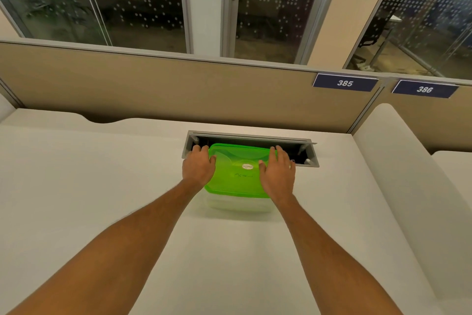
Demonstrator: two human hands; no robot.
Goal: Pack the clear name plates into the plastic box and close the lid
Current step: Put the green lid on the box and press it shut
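A clear plastic box (238, 204) stands on the white desk, with a green lid (237, 176) lying flat on top of it. The lid carries a small oval sticker and faint handwriting. My left hand (198, 167) lies on the lid's left edge, fingers reaching over the far left corner. On the right edge rests my right hand (278, 174), palm down, fingers spread toward the far right corner. No name plates show; the box's inside is hidden under the lid.
Just behind the box an open cable tray (304, 153) is sunk into the white desk (102, 187). A beige partition (153, 84) with number signs 385 (344, 82) and 386 (424, 89) closes the desk's far side. A white divider (398, 161) rises at the right.
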